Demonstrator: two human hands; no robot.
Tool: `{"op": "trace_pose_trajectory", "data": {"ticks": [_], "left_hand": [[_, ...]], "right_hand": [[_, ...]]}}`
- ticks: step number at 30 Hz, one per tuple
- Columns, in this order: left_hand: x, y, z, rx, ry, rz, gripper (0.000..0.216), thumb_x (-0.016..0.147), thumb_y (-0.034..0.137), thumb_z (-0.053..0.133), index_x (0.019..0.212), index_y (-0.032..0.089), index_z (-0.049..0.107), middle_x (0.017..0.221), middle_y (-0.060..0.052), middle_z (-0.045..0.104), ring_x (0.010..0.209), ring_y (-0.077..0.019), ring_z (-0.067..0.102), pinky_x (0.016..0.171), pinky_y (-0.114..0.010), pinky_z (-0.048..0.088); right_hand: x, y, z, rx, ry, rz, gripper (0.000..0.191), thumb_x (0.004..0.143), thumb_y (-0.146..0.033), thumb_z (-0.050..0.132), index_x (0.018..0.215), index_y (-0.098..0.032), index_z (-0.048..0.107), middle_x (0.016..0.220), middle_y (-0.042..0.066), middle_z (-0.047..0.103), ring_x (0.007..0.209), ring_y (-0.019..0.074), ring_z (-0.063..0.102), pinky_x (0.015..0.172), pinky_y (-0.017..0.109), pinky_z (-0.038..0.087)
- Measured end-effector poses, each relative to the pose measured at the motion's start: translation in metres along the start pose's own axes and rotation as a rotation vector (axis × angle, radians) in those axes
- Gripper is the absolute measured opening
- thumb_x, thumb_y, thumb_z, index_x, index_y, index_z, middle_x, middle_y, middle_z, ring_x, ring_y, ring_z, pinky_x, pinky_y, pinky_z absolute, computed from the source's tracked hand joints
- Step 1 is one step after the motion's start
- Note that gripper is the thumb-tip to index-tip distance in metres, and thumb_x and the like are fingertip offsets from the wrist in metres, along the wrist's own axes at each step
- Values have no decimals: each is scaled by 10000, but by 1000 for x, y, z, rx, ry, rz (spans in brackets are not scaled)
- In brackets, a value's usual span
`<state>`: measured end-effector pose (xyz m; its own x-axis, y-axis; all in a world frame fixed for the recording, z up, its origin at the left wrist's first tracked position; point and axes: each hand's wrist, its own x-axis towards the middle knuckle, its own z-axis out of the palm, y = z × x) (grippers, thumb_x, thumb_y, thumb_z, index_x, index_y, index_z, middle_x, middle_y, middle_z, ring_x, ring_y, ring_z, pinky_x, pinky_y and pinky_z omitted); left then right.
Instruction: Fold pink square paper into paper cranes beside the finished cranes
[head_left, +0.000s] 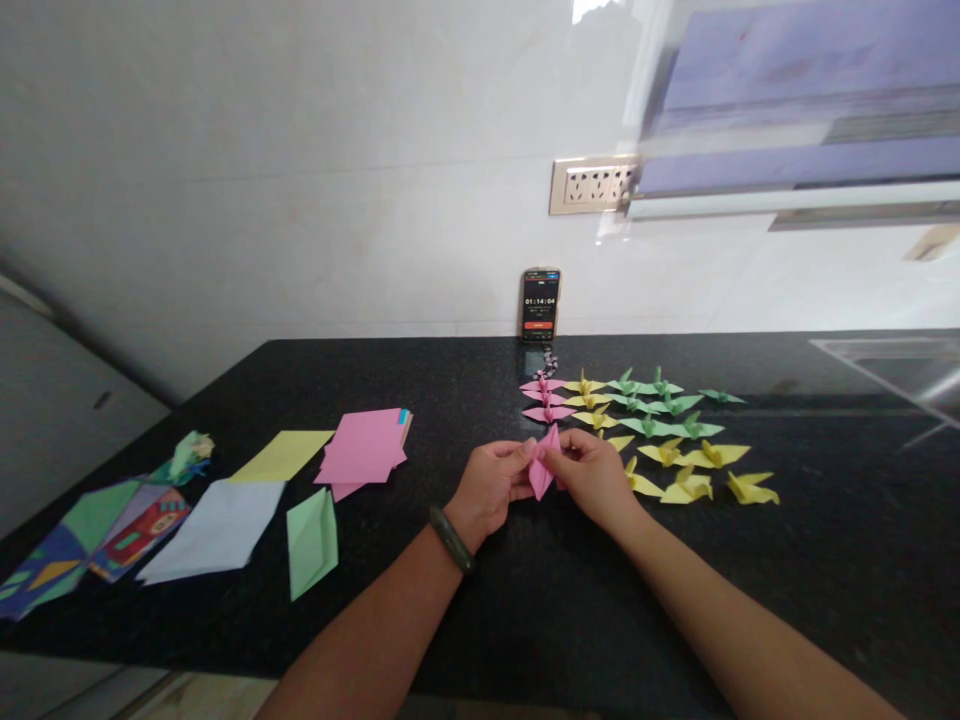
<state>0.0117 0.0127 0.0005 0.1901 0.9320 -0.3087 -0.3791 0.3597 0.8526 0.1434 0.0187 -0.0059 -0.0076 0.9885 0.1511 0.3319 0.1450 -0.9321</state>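
Note:
Between my two hands is a pink folded paper (545, 470), narrow and pointed at top and bottom. My left hand (491, 482) pinches its left side, a dark bangle on that wrist. On the other side my right hand (595, 472) grips the paper with thumb and fingers. Just beyond my hands stand pink paper cranes (547, 398) in a short column. To their right are yellow paper cranes (686, 485) and green paper cranes (649, 402) in rows. My right hand partly hides some yellow ones.
A phone (541, 305) showing a timer leans on the wall. Leftward on the black counter (420, 620) lie pink sheets (364, 445), a folded green paper (312, 545), a yellow sheet (281, 455), white paper (214, 530), a colourful packet (86, 540) and crumpled paper (185, 458).

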Motion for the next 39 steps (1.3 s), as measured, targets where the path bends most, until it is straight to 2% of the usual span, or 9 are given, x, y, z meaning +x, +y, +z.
{"op": "trace_pose_trajectory", "data": {"ticks": [4, 10, 17, 24, 28, 34, 39], "left_hand": [[-1, -4, 2, 97, 61, 108, 312, 576, 339, 729, 704, 77, 619, 591, -35, 610, 514, -126, 580, 507, -260, 485], [1, -6, 2, 94, 84, 183, 289, 567, 334, 731, 657, 86, 613, 573, -18, 602, 498, -116, 569, 497, -256, 486], [3, -4, 0, 93, 110, 201, 295, 577, 351, 721, 653, 87, 612, 569, -16, 592, 485, -100, 542, 462, -231, 460], [1, -4, 0, 128, 68, 186, 288, 573, 354, 720, 639, 95, 610, 556, -13, 594, 479, -102, 543, 457, -229, 459], [-1, -3, 2, 143, 63, 184, 289, 561, 353, 725, 636, 99, 610, 561, -17, 607, 486, -105, 552, 479, -236, 469], [-2, -4, 2, 180, 53, 182, 306, 556, 366, 727, 647, 95, 618, 568, -27, 616, 497, -114, 556, 496, -244, 468], [-1, -5, 1, 214, 50, 189, 309, 553, 373, 727, 652, 99, 625, 572, -27, 618, 498, -114, 554, 496, -241, 456]], "right_hand": [[-1, -6, -1, 60, -3, 56, 165, 669, -290, 587, 591, -155, 534, 427, -37, 473, 374, 80, 409, 370, 193, 287], [-1, -6, -1, 173, -77, 49, 204, 691, -347, 586, 686, -143, 577, 493, -25, 524, 407, 81, 446, 403, 196, 347], [-1, -10, -6, 215, -114, 28, 305, 738, -417, 552, 828, -132, 614, 477, -46, 479, 381, 68, 406, 379, 192, 340], [1, -6, -7, 215, -106, 12, 275, 729, -406, 564, 725, -136, 615, 496, -35, 500, 387, 65, 413, 385, 191, 337], [2, -2, -7, 188, -69, 5, 278, 733, -401, 563, 649, -138, 596, 441, -41, 466, 376, 65, 398, 380, 189, 307], [2, -3, -7, 256, -65, 5, 255, 703, -394, 594, 753, -144, 607, 500, -45, 479, 388, 56, 355, 377, 191, 276], [4, 0, -8, 225, -51, -13, 229, 714, -384, 576, 689, -156, 569, 468, -58, 449, 382, 59, 345, 385, 196, 268]]}}
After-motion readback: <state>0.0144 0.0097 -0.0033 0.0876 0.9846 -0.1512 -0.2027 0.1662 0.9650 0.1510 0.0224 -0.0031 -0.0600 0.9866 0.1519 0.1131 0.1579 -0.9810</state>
